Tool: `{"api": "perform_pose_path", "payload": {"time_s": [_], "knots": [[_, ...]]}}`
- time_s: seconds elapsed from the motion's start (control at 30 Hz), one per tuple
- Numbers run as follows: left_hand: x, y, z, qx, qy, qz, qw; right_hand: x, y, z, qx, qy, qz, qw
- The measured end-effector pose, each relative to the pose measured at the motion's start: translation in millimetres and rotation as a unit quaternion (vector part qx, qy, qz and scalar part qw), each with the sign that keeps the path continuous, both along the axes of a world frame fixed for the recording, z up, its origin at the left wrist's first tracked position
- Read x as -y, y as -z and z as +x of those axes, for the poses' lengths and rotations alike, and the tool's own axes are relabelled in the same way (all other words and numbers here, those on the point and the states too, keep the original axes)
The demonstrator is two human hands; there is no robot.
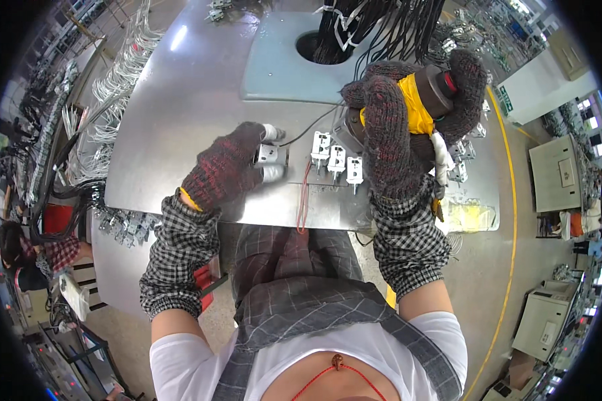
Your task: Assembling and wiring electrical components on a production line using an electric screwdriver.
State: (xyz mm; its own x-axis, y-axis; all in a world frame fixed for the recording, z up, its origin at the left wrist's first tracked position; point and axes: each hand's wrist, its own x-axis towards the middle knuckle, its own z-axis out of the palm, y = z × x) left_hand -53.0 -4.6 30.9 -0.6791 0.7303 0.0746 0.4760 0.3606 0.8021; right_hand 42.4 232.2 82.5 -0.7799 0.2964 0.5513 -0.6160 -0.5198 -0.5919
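— What is on the counter (201,100) right now?

— A row of three small white-and-metal parts (336,160) stands near its front edge, each upright and just apart from the next. Thin red wires (303,200) run from that row down over the front edge of the counter.

— And the left hand (227,167)?

— It wears a dark knitted glove and sits just to the left of the row. Its grip is clenched around another white-and-metal part (272,157) of the same kind, which rests on the counter; the fingers wrap over its left side, so only its right end shows. A thin dark wire leaves that part and runs toward the back of the counter.

— The right hand (391,127)?

— Also gloved, raised just above and to the right of the row. Its grip is grasping a dark handheld tool (438,90) with a yellow wrap around its middle and a red spot at its far end. The tool's lower tip, behind the row, is hidden by the hand.

— Anything beyond the row?

— At the back of the counter lies a pale grey plate (274,67) with a round hole, and a bundle of black cables (381,27) hangs into that hole. More white-and-metal parts (465,150) lie to the right of the row, past the right hand.
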Motion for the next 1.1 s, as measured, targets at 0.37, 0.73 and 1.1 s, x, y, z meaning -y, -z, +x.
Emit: {"api": "perform_pose_path", "payload": {"time_s": [0.37,0.73,1.1], "knots": [[-26.6,-12.3,12.0,0.385,-0.051,0.345,0.855,-2.3,-1.4,-2.4,-0.003,-0.083,0.020,0.996],[-15.8,7.1,12.7,0.010,0.045,0.126,0.991,27.8,6.3,-3.3,0.108,0.164,0.106,0.975],[-28.9,10.8,21.3,0.130,0.027,0.213,0.968,22.2,3.7,-14.7,-0.008,0.315,0.234,0.920]]}}
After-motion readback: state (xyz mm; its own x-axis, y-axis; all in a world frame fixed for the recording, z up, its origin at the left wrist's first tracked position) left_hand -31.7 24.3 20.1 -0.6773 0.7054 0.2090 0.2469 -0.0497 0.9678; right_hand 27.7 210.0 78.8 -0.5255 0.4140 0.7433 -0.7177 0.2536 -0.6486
